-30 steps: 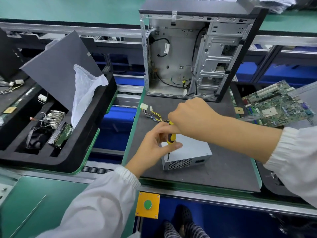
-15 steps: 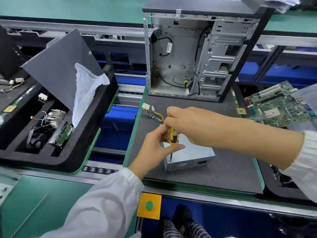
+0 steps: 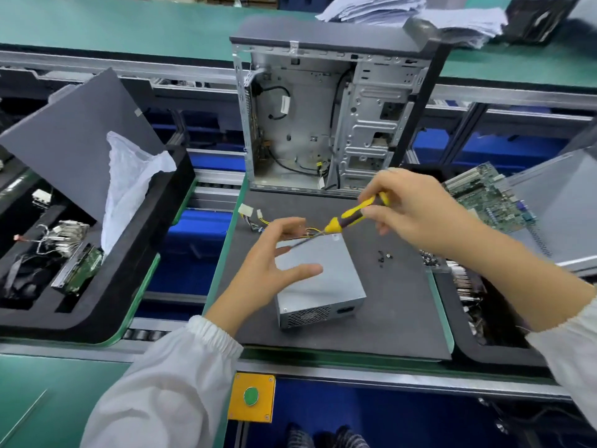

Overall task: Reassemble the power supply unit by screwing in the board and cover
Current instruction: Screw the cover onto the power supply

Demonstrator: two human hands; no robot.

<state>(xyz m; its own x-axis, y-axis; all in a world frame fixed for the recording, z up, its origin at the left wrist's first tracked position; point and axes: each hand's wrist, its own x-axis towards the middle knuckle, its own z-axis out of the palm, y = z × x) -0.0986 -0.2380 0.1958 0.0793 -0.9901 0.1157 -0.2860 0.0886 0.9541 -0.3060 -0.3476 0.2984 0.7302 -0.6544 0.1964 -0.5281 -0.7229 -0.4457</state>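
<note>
The grey metal power supply unit (image 3: pixel 323 279) lies on the dark mat (image 3: pixel 387 318), its vent grille facing me and its yellow wires (image 3: pixel 258 221) trailing behind. My right hand (image 3: pixel 416 211) grips a yellow-and-black screwdriver (image 3: pixel 352 215), lifted and tilted so its shaft points down-left over the unit's back edge. My left hand (image 3: pixel 271 270) hovers over the unit's left side with fingers spread, holding nothing. A few small black screws (image 3: pixel 384 255) lie on the mat to the right of the unit.
An open computer case (image 3: pixel 326 118) stands upright behind the mat. A green motherboard (image 3: pixel 487 198) lies at right. A black foam tray (image 3: pixel 97 253) with parts and a white bag sits at left. A yellow box with a green button (image 3: pixel 251 397) is at the bench front.
My right hand has lifted the screwdriver off the unit and swung it up to the right, now tilted. My left hand has let go of the shaft and opened.
</note>
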